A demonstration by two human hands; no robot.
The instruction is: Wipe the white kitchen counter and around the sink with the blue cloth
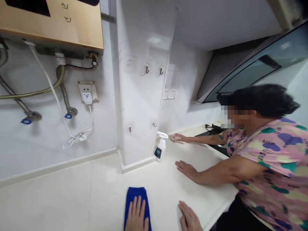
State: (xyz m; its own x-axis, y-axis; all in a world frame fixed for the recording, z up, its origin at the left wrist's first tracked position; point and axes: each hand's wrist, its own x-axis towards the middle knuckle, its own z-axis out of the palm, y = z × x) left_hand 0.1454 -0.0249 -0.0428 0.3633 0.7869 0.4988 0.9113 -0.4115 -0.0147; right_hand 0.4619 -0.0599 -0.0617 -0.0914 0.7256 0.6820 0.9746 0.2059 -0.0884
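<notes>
Left hand (137,214) palm down, fingers slightly spread, pinching nothing. Blue cloth (135,193) right under it, poking out past fingertips, flat on white counter (60,199). Right hand (190,218) just right of cloth, holding nothing, fingers close together, wrist out of frame. Ahead of right hand: co-worker's near hand (189,171), flat on counter. Ahead, between own hands: spray bottle (161,148), upright beside pillar (141,99). Farther: co-worker's far hand (184,138) on crumpled rag (176,138). Cloth work looks under way; amount done or left: cannot tell.
</notes>
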